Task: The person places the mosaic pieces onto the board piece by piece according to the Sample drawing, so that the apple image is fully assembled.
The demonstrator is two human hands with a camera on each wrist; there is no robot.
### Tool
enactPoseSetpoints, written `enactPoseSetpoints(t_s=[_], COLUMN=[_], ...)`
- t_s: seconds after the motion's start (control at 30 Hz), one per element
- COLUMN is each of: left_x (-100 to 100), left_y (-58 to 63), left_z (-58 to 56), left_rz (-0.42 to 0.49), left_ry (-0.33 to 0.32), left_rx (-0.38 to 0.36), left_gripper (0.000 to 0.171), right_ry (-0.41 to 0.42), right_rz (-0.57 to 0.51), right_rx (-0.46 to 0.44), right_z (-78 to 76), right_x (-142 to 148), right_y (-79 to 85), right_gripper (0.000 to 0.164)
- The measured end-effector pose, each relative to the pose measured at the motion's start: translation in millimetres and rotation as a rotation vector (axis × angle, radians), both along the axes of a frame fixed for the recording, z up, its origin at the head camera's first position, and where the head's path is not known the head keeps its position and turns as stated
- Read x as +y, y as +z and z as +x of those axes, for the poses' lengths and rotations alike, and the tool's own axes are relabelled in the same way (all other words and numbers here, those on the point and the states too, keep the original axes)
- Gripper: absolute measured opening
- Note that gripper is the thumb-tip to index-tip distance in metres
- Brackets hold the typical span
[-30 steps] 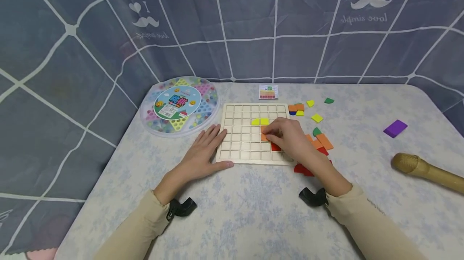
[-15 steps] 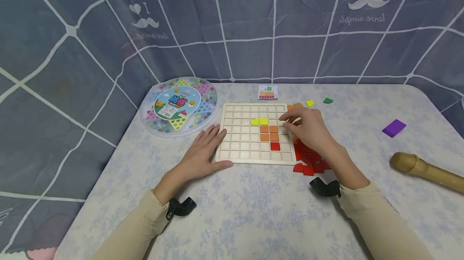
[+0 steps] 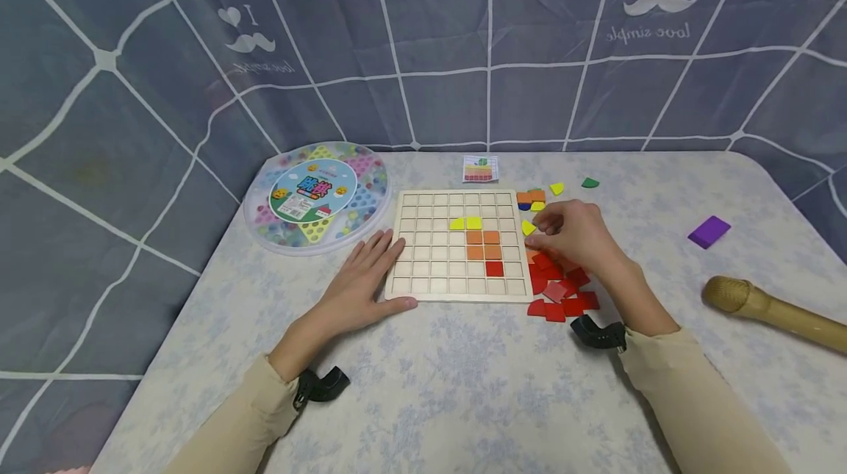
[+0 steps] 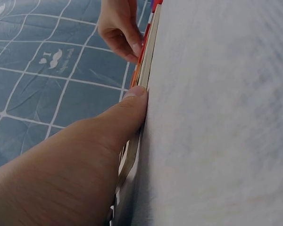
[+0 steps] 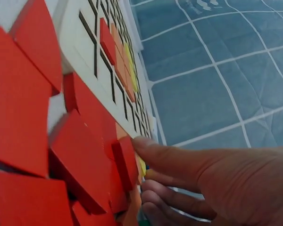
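Hanging at the right side of the wooden grid board (image 3: 440,268), the right hand (image 3: 574,237) is bending its thumb and fingers to a narrow gap; a yellow piece (image 3: 528,228) is showing between the tips, but whether they are gripping it I cannot tell. Handling it cleanly is probably calling for a light pinch on its edges, with the knuckles staying high enough that they are not dragging the heap of red pieces (image 3: 554,312) lying just beside the board. The left hand (image 3: 360,279) is resting spread over the left edge, its thumb touching near the close corner, and even pressure there is likely keeping the board from sliding. In the cells, a pair of yellow pieces (image 3: 473,223), four orange squares (image 3: 474,237) and a red square (image 3: 494,268) are sitting; past the far edge, a small pattern card (image 3: 480,169) is lying
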State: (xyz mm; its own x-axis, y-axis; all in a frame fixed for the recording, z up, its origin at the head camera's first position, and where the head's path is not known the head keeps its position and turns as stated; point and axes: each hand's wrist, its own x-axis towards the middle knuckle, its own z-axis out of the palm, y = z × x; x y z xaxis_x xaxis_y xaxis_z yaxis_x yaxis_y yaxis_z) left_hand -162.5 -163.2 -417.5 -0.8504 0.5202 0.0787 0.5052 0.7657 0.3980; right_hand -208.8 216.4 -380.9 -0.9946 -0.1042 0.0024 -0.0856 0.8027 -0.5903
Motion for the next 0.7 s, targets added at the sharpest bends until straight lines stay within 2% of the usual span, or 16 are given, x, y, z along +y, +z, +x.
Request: enactPoseSetpoints(t_s=[0.17, 0.37, 0.7], left_x=[-3.5, -7.4, -1.8], left_y=[-1.4, -1.0, -4.5], left_z=[0.4, 3.6, 0.1], left_rz=[-0.002, -0.012, 0.005], left_ry=[0.005, 0.015, 0.013], left_rx=[0.006, -0.005, -0.023], left_gripper=[0.102, 0.104, 0.103], right_ry=[-0.027, -0.014, -0.020], right_rz=[-0.005, -0.016, -0.029], right_rx=[-0.021, -0.045, -0.077], right_z=[0.5, 1.5, -2.5], right_x=[-4.4, -5.9, 1.1], right_y=[-0.6, -2.6, -0.1], right_gripper=[0.038, 0.034, 0.033])
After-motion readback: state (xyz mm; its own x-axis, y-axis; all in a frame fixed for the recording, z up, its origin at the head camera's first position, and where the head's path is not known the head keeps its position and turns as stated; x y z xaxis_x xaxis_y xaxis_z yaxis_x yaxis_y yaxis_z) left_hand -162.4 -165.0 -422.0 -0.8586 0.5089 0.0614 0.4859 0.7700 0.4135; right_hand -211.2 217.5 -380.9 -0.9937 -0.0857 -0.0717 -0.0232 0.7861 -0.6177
